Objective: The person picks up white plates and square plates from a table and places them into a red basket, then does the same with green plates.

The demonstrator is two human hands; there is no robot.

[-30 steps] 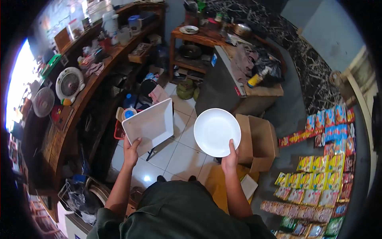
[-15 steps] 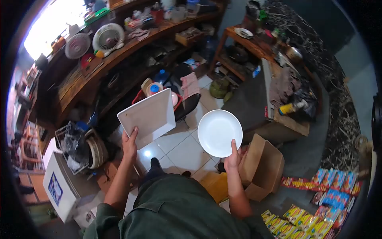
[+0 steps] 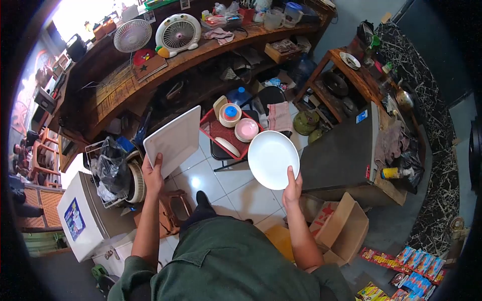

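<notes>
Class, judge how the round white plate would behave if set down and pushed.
Held by one edge in the right hand, the round white plate shows no sag, so probably stiff. Its smooth face suggests it may slide easily.

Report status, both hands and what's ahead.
Left hand: gripping white rectangular dish, tilted. Right hand: holding round white plate, thumb on top. Beyond, between them: red basket with stacked bowls.

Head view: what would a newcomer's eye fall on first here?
Probably the round white plate in the right hand, near the middle, and the white rectangular tray in the left hand. Next, the red basket between and beyond them, with its pink bowl and stacked cream bowls.
</notes>
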